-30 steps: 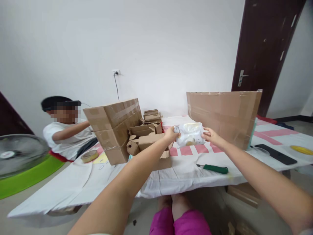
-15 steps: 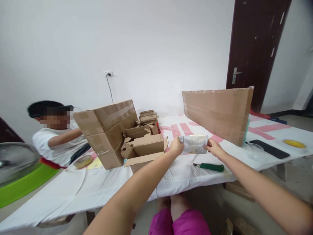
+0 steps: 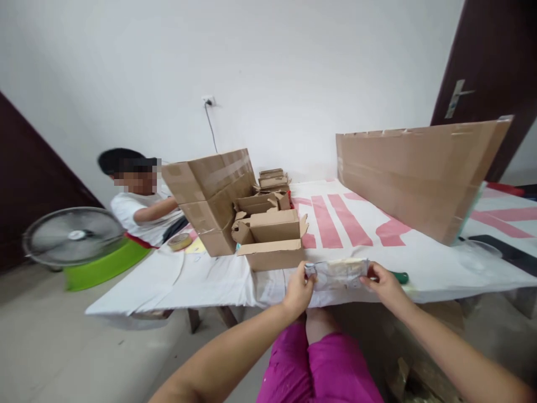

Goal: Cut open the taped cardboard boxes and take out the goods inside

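Observation:
A white printed plastic packet [image 3: 338, 275] is stretched level between my hands, just above the table's front edge. My left hand [image 3: 300, 288] pinches its left end between thumb and fingers. At the opposite end, my right hand [image 3: 384, 285] is closed on the packet's corner. Behind the right fingers, a green-handled knife [image 3: 400, 277] lies on the cloth, mostly hidden. Beyond my left hand stands an open cardboard box [image 3: 272, 257] with its flaps up, and more open boxes [image 3: 258, 202] are lined up behind it.
Stacked cardboard cartons [image 3: 210, 207] stand left of the open boxes. A tall cardboard panel [image 3: 411, 173] rises at the right, near a black phone-like slab [image 3: 512, 254]. A tape roll [image 3: 179, 242] lies at the left. Past the table, a person [image 3: 140, 210] sits beside a fan [image 3: 75, 238].
Both hands have brought the packet lower and closer to me, over the table edge. It has tipped flatter and now covers part of the knife. The camera view has shifted.

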The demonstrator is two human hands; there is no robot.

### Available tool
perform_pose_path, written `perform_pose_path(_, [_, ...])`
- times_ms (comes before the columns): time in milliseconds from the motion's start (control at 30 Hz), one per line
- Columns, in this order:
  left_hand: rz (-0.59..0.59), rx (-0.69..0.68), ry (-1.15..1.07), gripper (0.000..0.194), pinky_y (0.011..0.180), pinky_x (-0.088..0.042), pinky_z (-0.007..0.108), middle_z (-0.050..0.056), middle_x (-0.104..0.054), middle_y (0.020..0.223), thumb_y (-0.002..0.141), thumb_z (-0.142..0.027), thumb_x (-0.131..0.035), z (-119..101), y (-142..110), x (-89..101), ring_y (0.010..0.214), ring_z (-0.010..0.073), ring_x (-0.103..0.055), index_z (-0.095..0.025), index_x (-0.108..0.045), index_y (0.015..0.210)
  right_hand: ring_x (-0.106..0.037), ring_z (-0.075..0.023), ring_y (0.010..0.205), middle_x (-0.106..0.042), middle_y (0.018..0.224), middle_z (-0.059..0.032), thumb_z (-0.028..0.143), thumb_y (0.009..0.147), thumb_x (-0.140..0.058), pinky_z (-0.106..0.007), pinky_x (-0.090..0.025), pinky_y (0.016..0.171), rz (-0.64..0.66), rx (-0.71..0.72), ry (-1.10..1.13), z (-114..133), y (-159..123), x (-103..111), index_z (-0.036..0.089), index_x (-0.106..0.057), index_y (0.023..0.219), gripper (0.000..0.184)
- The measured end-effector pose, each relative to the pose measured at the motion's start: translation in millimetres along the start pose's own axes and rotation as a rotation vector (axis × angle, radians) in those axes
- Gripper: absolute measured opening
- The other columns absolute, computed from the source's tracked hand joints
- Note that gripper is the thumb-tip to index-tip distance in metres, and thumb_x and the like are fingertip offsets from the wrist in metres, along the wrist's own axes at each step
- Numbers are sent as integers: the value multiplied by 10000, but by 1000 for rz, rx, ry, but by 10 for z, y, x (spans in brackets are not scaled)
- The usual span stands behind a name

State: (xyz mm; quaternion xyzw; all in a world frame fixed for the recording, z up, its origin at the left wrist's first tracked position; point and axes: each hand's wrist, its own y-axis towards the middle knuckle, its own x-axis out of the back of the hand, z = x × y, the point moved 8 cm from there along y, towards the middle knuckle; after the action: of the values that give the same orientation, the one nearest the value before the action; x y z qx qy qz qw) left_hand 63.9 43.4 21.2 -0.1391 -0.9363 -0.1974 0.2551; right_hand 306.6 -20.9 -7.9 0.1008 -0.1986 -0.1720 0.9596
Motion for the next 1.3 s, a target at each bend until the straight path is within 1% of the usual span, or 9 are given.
perform_pose_path(133, [-96, 42, -151, 215, 782, -462, 293, 11, -630, 875, 770, -142, -531, 393, -136, 219, 817, 163, -589, -200, -503, 976, -612, -202, 710, -681, 790, -42, 420, 646, -616, -311, -501, 635, -15, -4, 80, -60, -2, -462, 203, -612, 866, 309])
perform_pose_path(233, [-147, 75, -167, 286, 816, -454, 315, 13, -640, 912, 716, -163, -601, 579, -134, 391, 867, 183, -589, -202, -518, 987, -639, -207, 736, -697, 844, -54, 419, 677, -593, -330, -527, 680, 8, 18, 90, -37, 72, -772, 207, -613, 919, 323])
perform_pose_path(367, [-197, 111, -162, 292, 850, -454, 332, 26, -660, 958, 704, -169, -609, 771, -97, 574, 918, 201, -597, -194, -544, 988, -668, -222, 808, -705, 946, -77, 409, 708, -571, -349, -543, 724, 20, 36, 76, -37, 142, -1063, 203, -588, 1039, 391])
perform_pose_path(467, [-175, 132, -187, 275, 848, -471, 339, 59, -672, 1004, 753, -250, -602, 918, -82, 609, 946, 218, -618, -173, -552, 1012, -665, -243, 861, -700, 987, -100, 445, 731, -569, -373, -532, 767, 10, 40, 27, -83, 136, -1196, 192, -572, 1098, 446])
perform_pose_path(600, [-76, 149, -240, 360, 840, -498, 359, 95, -695, 1015, 743, -327, -651, 1031, -113, 543, 931, 244, -651, -147, -559, 1040, -652, -267, 891, -692, 1006, -123, 503, 770, -533, -411, -497, 834, -11, 34, -60, -147, 109, -1263, 185, -582, 1093, 455])
perform_pose_path(700, [-54, 149, -154, 527, 905, -474, 385, 111, -678, 1091, 642, -256, -746, 1027, -155, 516, 1022, 274, -623, -149, -527, 1110, -660, -257, 883, -699, 1002, -109, 496, 789, -509, -395, -505, 814, 9, 28, -88, -178, 130, -1273, 192, -572, 1107, 445])
perform_pose_path(767, [-52, 174, -58, 568, 919, -461, 398, 123, -664, 1123, 644, -224, -743, 1027, -175, 502, 1050, 283, -608, -148, -497, 1150, -666, -249, 881, -705, 996, -97, 483, 790, -511, -383, -513, 801, 36, 32, -90, -185, 156, -1271, 200, -568, 1102, 425])
perform_pose_path(933, [-41, 207, -7, 530, 936, -444, 376, 116, -648, 1152, 690, -209, -703, 1027, -181, 474, 1080, 271, -595, -163, -476, 1167, -676, -234, 896, -709, 1011, -95, 463, 761, -531, -358, -519, 817, 105, 54, -78, -164, 187, -1263, 197, -547, 1099, 430])
perform_pose_path(1300, [-28, 271, 65, 484, 872, -446, 379, 139, -656, 1085, 735, -259, -671, 1055, -163, 458, 1012, 290, -610, -157, -457, 1157, -667, -255, 905, -709, 1019, -95, 478, 778, -502, -389, -498, 817, 111, 18, -192, -157, 207, -1265, 213, -542, 1103, 422])
